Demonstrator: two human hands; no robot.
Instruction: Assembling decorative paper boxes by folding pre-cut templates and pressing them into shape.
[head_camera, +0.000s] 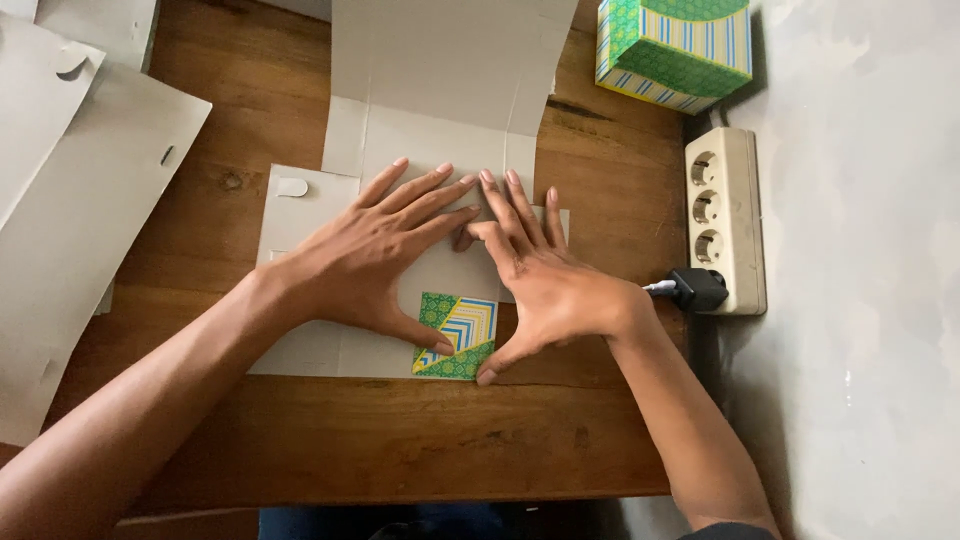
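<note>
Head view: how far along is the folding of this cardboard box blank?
Done: one folded patterned box stands at the table's far edge. In hand: left hand and right hand press a flat box blank, one patterned flap turned over. Left: its far panel is unfolded; more blanks lie flat at left.

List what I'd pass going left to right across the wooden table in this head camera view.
Flat grey cardboard sheets → left hand pressing on a white unfolded cardboard box blank → right hand on the same blank → black plug → cream three-socket power strip.
</note>
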